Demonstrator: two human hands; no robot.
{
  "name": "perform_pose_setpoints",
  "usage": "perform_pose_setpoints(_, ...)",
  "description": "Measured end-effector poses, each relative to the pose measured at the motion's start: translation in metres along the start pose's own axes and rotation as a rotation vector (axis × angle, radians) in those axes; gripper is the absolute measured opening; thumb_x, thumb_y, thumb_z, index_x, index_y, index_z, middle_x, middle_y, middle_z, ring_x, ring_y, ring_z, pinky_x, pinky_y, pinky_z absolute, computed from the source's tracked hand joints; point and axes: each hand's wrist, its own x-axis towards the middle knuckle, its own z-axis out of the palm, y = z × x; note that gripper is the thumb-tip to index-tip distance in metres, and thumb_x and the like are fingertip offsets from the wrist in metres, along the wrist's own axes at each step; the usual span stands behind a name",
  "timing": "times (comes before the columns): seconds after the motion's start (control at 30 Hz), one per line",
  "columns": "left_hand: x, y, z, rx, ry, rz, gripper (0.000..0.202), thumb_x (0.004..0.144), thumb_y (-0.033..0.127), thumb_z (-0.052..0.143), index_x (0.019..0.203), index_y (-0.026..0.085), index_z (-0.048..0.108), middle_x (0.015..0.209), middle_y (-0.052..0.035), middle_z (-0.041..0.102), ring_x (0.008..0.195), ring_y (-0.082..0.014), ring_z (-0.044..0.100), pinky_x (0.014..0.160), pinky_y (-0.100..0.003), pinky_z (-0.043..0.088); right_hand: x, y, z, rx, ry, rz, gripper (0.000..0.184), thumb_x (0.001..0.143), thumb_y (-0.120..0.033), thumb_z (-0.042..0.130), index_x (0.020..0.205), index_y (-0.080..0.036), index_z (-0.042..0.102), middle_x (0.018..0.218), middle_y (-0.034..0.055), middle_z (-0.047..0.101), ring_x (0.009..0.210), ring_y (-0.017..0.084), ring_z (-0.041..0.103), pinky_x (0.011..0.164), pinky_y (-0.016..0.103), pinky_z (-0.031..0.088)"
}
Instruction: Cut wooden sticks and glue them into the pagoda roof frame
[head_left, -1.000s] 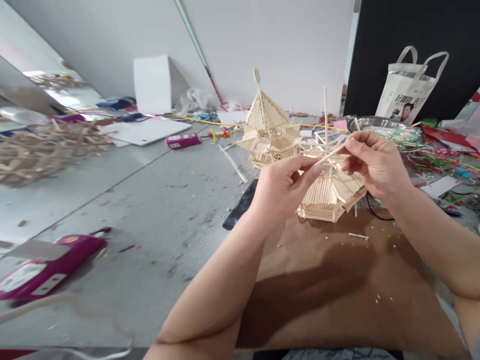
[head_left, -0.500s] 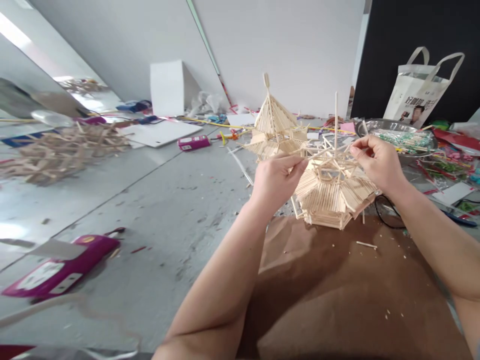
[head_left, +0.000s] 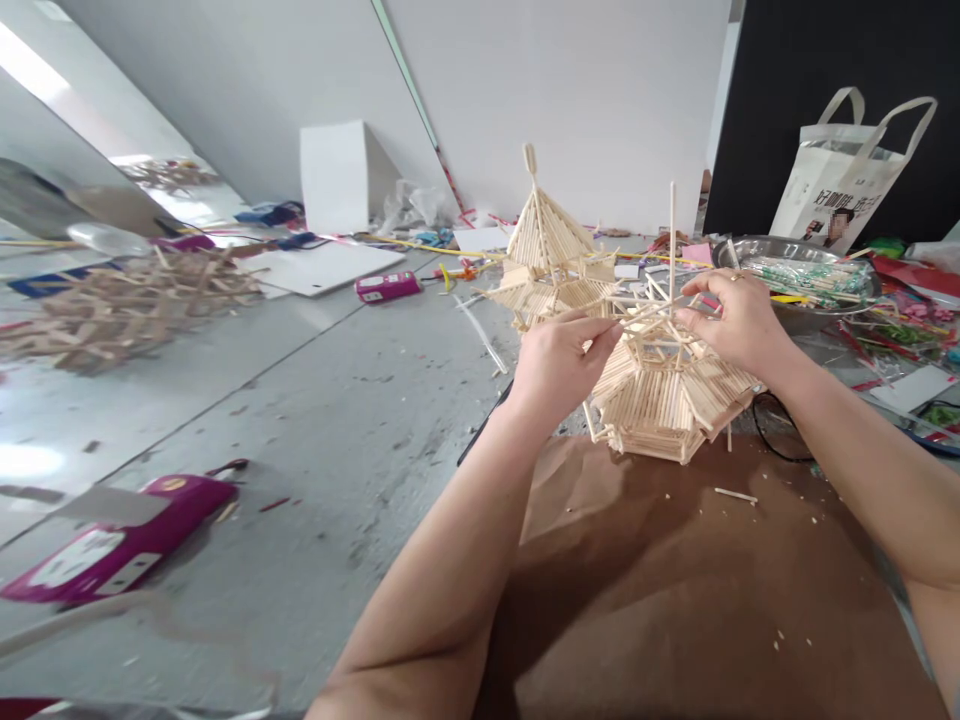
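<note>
A small roof model made of thin wooden sticks [head_left: 667, 395] stands on a brown paper sheet [head_left: 675, 590]. My left hand [head_left: 559, 365] is closed in a pinch at the model's upper left edge, fingertips on a thin stick [head_left: 651, 312] that lies across its top. My right hand [head_left: 731, 320] is closed on the same top frame from the right. A single upright stick [head_left: 672, 225] rises from the model's middle. A taller stick pagoda [head_left: 547, 255] stands just behind it.
A heap of wooden sticks [head_left: 127, 300] lies at the far left. Pink boxes [head_left: 112, 540] [head_left: 388, 286] lie on the grey floor. A metal bowl [head_left: 795, 275] with coloured bits, a white tote bag [head_left: 844, 185] and craft scraps sit at the right. A white board [head_left: 334, 175] leans on the wall.
Both hands came down from holding one stick in the air to the top of the stick model. The stick now lies across its top frame. The view shifted slightly.
</note>
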Motion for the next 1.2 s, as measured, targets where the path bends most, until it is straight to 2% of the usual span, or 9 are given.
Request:
perform_pose_setpoints(0.23, 0.000, 0.003, -0.001, 0.006, -0.018, -0.009, 0.026, 0.082, 0.027, 0.049, 0.077, 0.016, 0.072, 0.072, -0.0047, 0.067, 0.060, -0.0123, 0.055, 0.056, -0.024, 0.039, 0.008, -0.004, 0.003, 0.046, -0.030, -0.004, 0.015, 0.072, -0.028, 0.062, 0.084, -0.019, 0.066, 0.092, 0.0058, 0.068, 0.090, 0.023, 0.058, 0.085, 0.041, 0.038)
perform_pose_setpoints(0.6, 0.001, 0.003, -0.003, -0.014, -0.033, -0.027, 0.020, 0.080, 0.023, 0.051, 0.077, 0.019, 0.070, 0.074, -0.0022, 0.070, 0.062, -0.0113, 0.058, 0.060, -0.022, 0.042, 0.015, -0.009, 0.001, -0.024, -0.124, 0.053, 0.015, 0.073, -0.025, 0.063, 0.084, -0.017, 0.068, 0.079, 0.0057, 0.067, 0.077, 0.019, 0.058, 0.074, 0.035, 0.041)
perform_pose_setpoints(0.9, 0.002, 0.004, -0.004, -0.081, -0.050, -0.022, 0.019, 0.079, 0.023, 0.053, 0.077, 0.019, 0.071, 0.073, -0.0022, 0.071, 0.061, -0.0114, 0.059, 0.059, -0.022, 0.042, 0.014, -0.005, 0.003, 0.027, -0.107, 0.025, 0.013, 0.071, -0.028, 0.062, 0.080, -0.019, 0.066, 0.082, 0.0046, 0.068, 0.080, 0.020, 0.059, 0.077, 0.037, 0.042)
perform_pose_setpoints(1.03, 0.001, 0.004, -0.002, -0.035, -0.038, -0.025, 0.020, 0.080, 0.024, 0.052, 0.078, 0.019, 0.071, 0.072, -0.0028, 0.070, 0.060, -0.0116, 0.058, 0.058, -0.022, 0.041, 0.009, -0.006, -0.007, 0.054, -0.080, 0.052, 0.017, 0.072, -0.027, 0.061, 0.086, -0.018, 0.065, 0.091, 0.0061, 0.067, 0.090, 0.022, 0.059, 0.082, 0.040, 0.042)
perform_pose_setpoints(1.2, 0.001, 0.004, 0.001, 0.029, -0.015, -0.024, 0.023, 0.081, 0.027, 0.050, 0.074, 0.018, 0.070, 0.068, -0.0040, 0.069, 0.058, -0.0120, 0.057, 0.056, -0.023, 0.040, -0.007, -0.002, -0.024, 0.088, -0.010, 0.071, 0.017, 0.073, -0.028, 0.059, 0.086, -0.018, 0.065, 0.086, 0.0056, 0.066, 0.084, 0.021, 0.059, 0.080, 0.040, 0.042)
